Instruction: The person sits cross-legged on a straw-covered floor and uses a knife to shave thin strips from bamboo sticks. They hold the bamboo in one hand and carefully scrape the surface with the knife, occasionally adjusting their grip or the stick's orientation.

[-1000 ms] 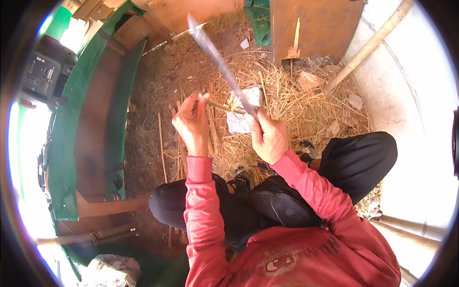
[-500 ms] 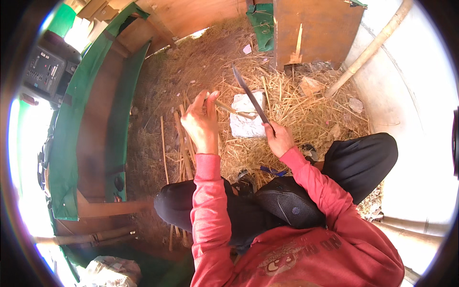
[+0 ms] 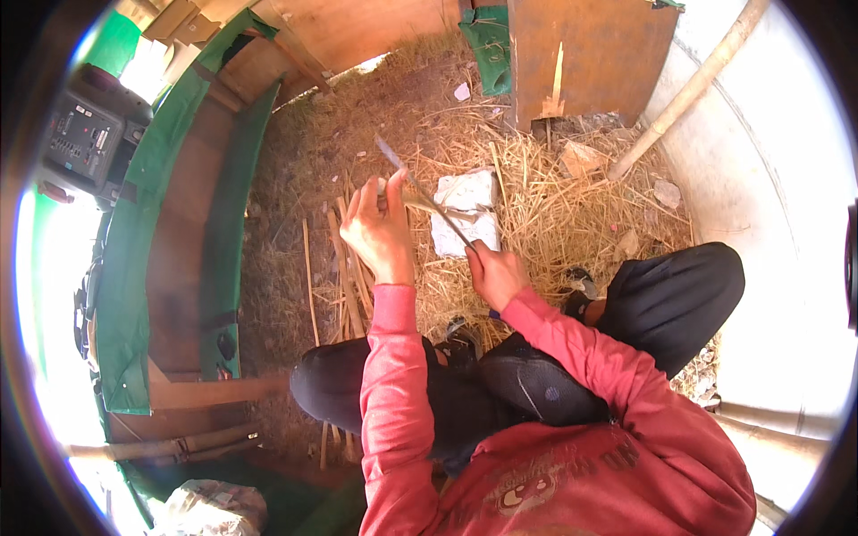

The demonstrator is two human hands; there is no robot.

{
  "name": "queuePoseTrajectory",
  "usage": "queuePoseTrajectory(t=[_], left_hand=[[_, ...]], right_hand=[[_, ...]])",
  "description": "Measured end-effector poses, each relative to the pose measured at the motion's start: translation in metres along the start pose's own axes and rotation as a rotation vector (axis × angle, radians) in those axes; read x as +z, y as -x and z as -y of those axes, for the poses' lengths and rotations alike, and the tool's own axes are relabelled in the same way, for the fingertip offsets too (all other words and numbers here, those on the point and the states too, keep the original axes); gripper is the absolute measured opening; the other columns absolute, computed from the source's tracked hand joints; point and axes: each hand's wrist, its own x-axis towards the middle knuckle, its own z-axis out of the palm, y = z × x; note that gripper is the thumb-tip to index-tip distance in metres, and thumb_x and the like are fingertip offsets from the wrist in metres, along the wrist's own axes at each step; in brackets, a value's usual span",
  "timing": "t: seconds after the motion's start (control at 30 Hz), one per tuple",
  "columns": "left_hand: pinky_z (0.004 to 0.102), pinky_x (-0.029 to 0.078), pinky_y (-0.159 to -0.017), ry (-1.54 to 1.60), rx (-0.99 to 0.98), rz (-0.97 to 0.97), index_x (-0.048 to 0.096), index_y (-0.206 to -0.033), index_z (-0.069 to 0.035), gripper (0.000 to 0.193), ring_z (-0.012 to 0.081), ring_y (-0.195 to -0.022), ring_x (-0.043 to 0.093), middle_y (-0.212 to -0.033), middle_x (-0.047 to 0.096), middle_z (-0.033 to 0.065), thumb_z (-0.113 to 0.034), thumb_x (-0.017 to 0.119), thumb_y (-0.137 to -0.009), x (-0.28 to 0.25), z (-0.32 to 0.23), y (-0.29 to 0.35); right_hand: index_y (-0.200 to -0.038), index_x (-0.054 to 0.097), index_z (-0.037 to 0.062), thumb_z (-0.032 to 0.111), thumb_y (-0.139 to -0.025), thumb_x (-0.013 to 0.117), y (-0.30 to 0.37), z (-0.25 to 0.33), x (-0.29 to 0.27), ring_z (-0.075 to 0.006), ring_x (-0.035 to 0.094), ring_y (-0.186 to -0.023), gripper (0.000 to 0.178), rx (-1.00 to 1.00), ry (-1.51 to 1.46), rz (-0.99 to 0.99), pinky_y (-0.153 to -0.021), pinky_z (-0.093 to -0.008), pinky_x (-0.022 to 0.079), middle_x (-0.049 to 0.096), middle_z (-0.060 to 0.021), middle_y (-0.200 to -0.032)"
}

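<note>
My left hand (image 3: 381,234) is closed on one end of a short pale strip of bamboo or wood (image 3: 462,214), which points to the right in front of me. In my right hand (image 3: 498,277) is the handle of a long, dark-bladed knife (image 3: 450,223). Its blade slants up and left across the strip, passing close to my left fingers; whether it touches the strip I cannot tell. Beneath both lies a whitish block (image 3: 465,238) on the straw, partly covered by the strip and blade.
Long bamboo sticks (image 3: 347,277) lie left of the block. Loose straw (image 3: 545,205) spreads to its right. A green-edged wooden frame (image 3: 130,304) stands at left, a brown board (image 3: 594,62) at the far side, and a bamboo pole (image 3: 693,89) leans at right. A pale bag (image 3: 210,509) sits at lower left.
My right hand has moved left and slightly down, bringing the knife blade from over the block to across the strip beside my left hand. The left hand has barely shifted.
</note>
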Motion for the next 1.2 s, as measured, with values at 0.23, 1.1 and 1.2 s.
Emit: queuePoseTrajectory(t=[0.23,1.1,1.2], left_hand=[[0.0303,0.041,-0.050,0.020,-0.044,0.014,0.075,-0.093,0.001,0.021,0.0117,-0.048,0.044,-0.068,0.066,0.0112,-0.019,0.077,-0.085,-0.001,0.001,-0.007],[0.0302,0.047,-0.052,0.003,-0.144,0.180,0.074,-0.099,0.000,0.026,0.0172,-0.050,0.057,-0.074,0.068,0.0199,-0.025,0.073,-0.090,-0.007,0.006,-0.015],[0.0311,0.047,-0.052,0.043,-0.161,0.189,0.074,-0.099,0.000,0.027,0.0180,-0.049,0.057,-0.070,0.066,0.0212,-0.025,0.073,-0.089,-0.008,0.005,-0.018]], right_hand=[[-0.078,0.066,0.0044,0.024,-0.094,0.060,-0.021,-0.026,0.005,-0.0420,0.063,-0.058,0.026,0.018,0.146,0.095,-0.055,-0.0503,0.051,0.061,-0.0238,-0.061],[-0.095,0.067,0.0032,0.040,-0.104,0.046,-0.051,-0.018,-0.039,-0.0106,0.053,-0.043,0.043,0.769,-0.904,0.584,-0.042,-0.0323,0.043,0.045,0.0011,-0.049],[-0.098,0.068,0.0027,0.032,-0.103,0.050,-0.047,0.001,-0.032,-0.0124,0.052,-0.037,0.035,0.200,-0.343,0.099,-0.035,-0.0296,0.038,0.050,-0.0011,-0.048]])
